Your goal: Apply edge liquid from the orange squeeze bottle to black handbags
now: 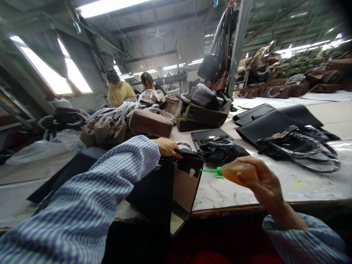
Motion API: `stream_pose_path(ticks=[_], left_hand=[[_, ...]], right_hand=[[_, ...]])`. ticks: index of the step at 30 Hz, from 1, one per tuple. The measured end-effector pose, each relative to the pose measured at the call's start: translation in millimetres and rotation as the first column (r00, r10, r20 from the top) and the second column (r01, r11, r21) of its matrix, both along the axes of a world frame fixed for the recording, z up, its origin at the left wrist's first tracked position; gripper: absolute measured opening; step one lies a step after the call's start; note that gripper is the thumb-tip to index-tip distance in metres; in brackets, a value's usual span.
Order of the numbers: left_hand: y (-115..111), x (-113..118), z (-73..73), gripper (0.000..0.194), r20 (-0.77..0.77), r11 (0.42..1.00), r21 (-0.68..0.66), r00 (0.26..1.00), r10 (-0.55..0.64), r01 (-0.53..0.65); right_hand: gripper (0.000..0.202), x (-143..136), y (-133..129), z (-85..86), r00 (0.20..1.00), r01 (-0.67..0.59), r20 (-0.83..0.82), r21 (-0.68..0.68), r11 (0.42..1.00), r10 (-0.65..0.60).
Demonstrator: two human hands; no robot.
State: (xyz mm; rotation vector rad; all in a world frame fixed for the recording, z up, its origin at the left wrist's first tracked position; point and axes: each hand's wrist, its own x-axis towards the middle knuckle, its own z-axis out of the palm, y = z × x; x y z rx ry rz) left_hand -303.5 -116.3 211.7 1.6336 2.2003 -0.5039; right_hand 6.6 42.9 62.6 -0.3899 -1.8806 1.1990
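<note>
My left hand (167, 147) grips the top edge of a black bag (151, 187) that stands at the table's front edge, its side open to a tan inner panel (185, 187). In my right hand (261, 179) is a squeeze bottle (238, 172) of amber liquid with a green nozzle. The nozzle tip points left, close to the bag's right edge; whether it touches cannot be made out. A small pale patch (192, 172) shows near the top of the tan panel.
Black bags with wrapped handles (277, 128) lie at the right. A small black bag (220, 146) sits behind the bottle. Brown bags (151, 123) and dark olive bags (203, 116) are piled behind. A person in yellow (121, 91) is at the back left.
</note>
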Motion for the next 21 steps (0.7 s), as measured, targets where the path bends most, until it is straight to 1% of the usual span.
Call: stream_pose_path(ticks=[3, 7, 11, 12, 16, 17, 21], left_hand=[[-0.6, 0.7, 0.5, 0.061, -0.007, 1.0, 0.001, 1.0, 0.006, -0.006], [-1.3, -0.4, 0.3, 0.063, -0.008, 1.0, -0.004, 1.0, 0.016, -0.016], [-1.8, -1.5, -0.5, 0.067, -0.015, 1.0, -0.001, 1.0, 0.024, -0.024], [-2.0, -1.5, -0.6, 0.067, -0.016, 1.0, -0.001, 1.0, 0.024, -0.024], [-2.5, -1.1, -0.6, 0.066, -0.016, 1.0, -0.004, 1.0, 0.022, -0.022], [-2.5, -1.1, -0.5, 0.066, -0.016, 1.0, -0.005, 1.0, 0.022, -0.022], [-1.7, -1.5, -0.6, 0.067, -0.019, 1.0, -0.011, 1.0, 0.018, -0.018]], right_hand=[[0.037, -1.1, -1.7, -1.8, 1.0, 0.003, 0.007, 0.002, 1.0, -0.003], [0.038, 0.5, -0.5, -6.2, 0.999, -0.034, 0.03, 0.041, 0.999, 0.033], [0.037, 0.1, 1.0, -8.5, 0.999, 0.025, -0.023, 0.059, 0.998, -0.024], [0.036, -0.3, 0.9, -8.6, 1.0, 0.023, -0.019, 0.073, 0.997, -0.021], [0.035, -0.7, -2.7, -9.8, 0.997, -0.079, 0.028, 0.122, 0.989, 0.076], [0.035, -0.6, -3.8, -10.6, 0.996, -0.086, 0.023, 0.127, 0.988, 0.084], [0.033, 0.4, -5.9, -13.7, 0.999, 0.006, -0.036, 0.147, 0.989, -0.001]])
